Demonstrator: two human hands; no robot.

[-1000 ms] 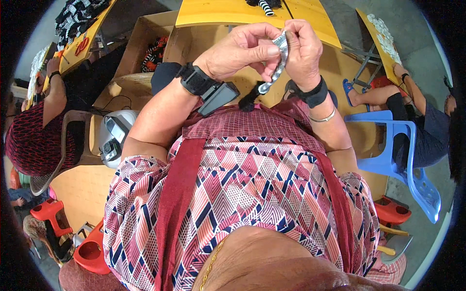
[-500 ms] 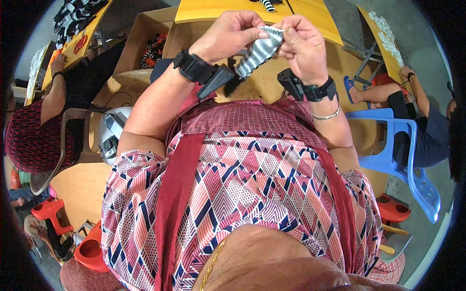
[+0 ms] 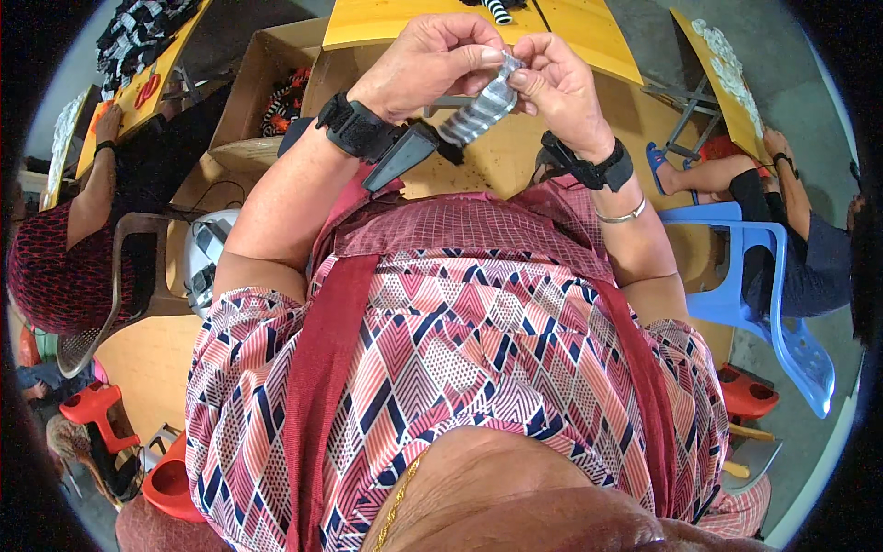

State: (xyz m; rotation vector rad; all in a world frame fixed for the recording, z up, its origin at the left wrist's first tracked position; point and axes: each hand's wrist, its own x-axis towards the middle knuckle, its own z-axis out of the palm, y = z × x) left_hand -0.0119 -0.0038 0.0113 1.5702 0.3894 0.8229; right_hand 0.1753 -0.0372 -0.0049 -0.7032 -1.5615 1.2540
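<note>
Above the front of my apron I hold up a small grey-and-white striped knit piece (image 3: 478, 116). Its upper edge is pinched between the thumb and fingers of my left hand (image 3: 437, 66). The fingers of my right hand (image 3: 563, 92) are closed on the same edge, close beside the left. The lower part of the knit hangs toward the left, with a dark fuzzy patch at its end. Exactly what kind of knit item it is, I cannot tell. Both wrists wear black strapped devices.
A yellow table (image 3: 589, 37) stands ahead, with a black-and-white striped roll (image 3: 498, 11) on it. An open cardboard box (image 3: 241, 101) is to its left. Co-workers sit at tables on both sides; a blue chair (image 3: 782, 313) is at right, and red scissors (image 3: 146, 90) lie at left.
My hands have drawn closer together at the knit's upper edge. The knit has turned and narrowed at the top, its striped body hanging below the fingers.
</note>
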